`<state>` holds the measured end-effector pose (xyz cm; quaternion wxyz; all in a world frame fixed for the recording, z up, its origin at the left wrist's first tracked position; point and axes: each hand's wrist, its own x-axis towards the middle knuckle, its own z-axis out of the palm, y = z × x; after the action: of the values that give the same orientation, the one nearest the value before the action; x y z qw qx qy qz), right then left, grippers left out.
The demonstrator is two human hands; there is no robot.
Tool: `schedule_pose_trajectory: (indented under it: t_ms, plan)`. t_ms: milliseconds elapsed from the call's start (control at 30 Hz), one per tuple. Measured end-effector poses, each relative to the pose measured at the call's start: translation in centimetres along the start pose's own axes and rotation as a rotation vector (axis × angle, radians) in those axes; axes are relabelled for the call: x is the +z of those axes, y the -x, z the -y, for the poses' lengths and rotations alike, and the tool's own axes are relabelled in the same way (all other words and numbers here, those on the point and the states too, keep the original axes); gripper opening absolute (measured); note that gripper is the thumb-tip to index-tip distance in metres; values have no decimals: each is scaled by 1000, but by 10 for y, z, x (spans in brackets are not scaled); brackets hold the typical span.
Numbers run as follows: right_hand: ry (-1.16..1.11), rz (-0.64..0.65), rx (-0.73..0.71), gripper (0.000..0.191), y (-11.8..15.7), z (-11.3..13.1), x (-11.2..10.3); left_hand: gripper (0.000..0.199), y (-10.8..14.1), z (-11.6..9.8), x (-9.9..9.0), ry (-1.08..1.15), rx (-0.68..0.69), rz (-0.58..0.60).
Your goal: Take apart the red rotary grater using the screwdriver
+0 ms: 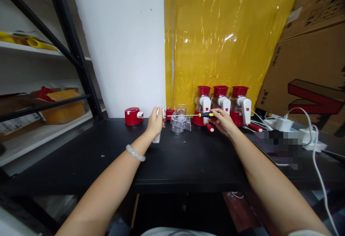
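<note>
While our right hand [222,121] pinches one screwdriver [205,114], our left hand [155,122] grips one white crank [156,138], three rotary graters [221,102] parked nearby.

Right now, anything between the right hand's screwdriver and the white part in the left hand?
Nothing visible. The screwdriver, in the right hand, points straight at the white part in the left hand. Its shaft passes in front of the clear container. Can't tell if the tip touches.

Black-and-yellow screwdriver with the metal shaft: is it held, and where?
Yes: the right hand holds the screwdriver by the rear part of its handle.
</note>
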<state>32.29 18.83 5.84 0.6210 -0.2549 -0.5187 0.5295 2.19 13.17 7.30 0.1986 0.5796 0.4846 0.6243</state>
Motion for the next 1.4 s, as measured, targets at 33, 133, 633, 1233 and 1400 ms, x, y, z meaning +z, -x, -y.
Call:
schedule_pose_trajectory:
  t_ms: [33, 133, 633, 1233, 1400]
  plan:
    - [-7, 6, -3, 42, 0, 0, 0, 29, 0, 0, 0, 1, 3, 1]
    - [-28, 33, -10, 39, 1, 1, 0, 29, 1, 0, 0, 9, 6, 3]
    - [217, -37, -47, 52, -1, -1, -2, 28, 3, -2, 0, -34, 7, 19]
    - [209, -36, -105, 38, -6, -5, -2, 30, 4, -1, 0, -24, 9, 22]
    - [254, -47, -107, 39, -5, -3, -1, 30, 4, -2, 0, -32, -3, 30]
